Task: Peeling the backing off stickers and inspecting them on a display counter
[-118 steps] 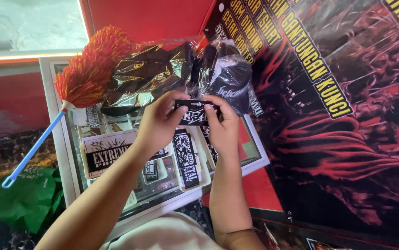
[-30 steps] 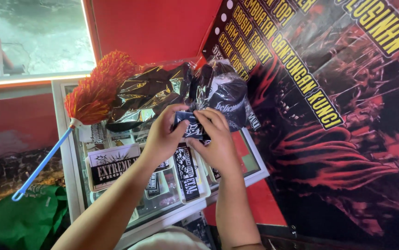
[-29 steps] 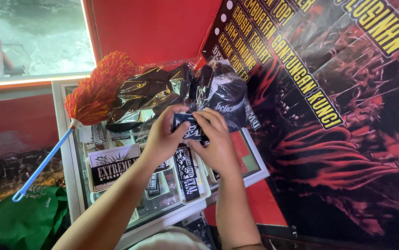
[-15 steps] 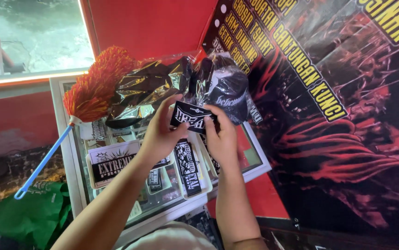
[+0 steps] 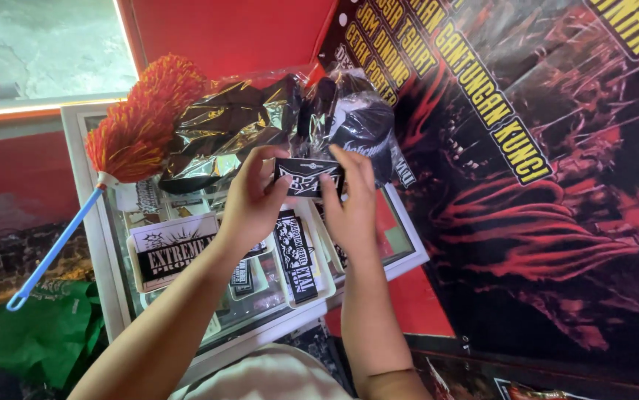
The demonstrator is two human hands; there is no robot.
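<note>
A small black rectangular patch with a white design is held up between both hands above a glass-topped display case. My left hand pinches its left end with thumb and fingers. My right hand grips its right end. Under the glass lie several black-and-white patches and stickers in white trays. Just beyond the hands sit shiny plastic-wrapped dark garments.
An orange feather duster with a blue handle lies across the case's left side. A green plastic bag lies on the floor at the left. A large black, red and yellow banner fills the right. Red wall behind.
Both hands have lifted the black patch a little higher and turned it flat toward me. The camera view shifted slightly; nothing else moved.
</note>
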